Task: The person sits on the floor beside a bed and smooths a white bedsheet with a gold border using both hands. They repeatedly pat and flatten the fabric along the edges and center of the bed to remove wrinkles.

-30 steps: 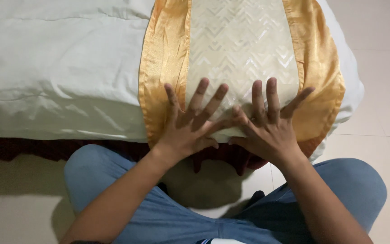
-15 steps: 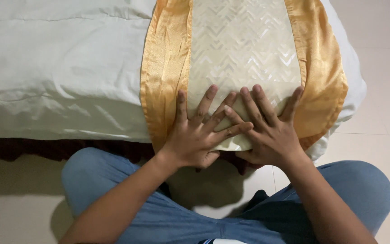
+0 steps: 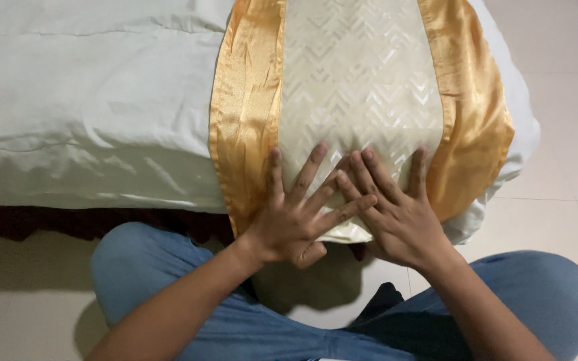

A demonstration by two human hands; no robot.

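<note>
A runner (image 3: pixel 362 87) lies across the bed (image 3: pixel 88 113) near its right end. Both hands rest side by side on the runner's hanging front, the left hand (image 3: pixel 296 217) overlapping the right hand (image 3: pixel 396 214).

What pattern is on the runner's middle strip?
Cream chevron zigzags on the bed runner, seen in the head view.

Bed runner (image 3: pixel 362 87): cream centre panel with chevron weave, glossy gold satin borders either side; draped flat across the bed, its end hanging over the edge.
</note>
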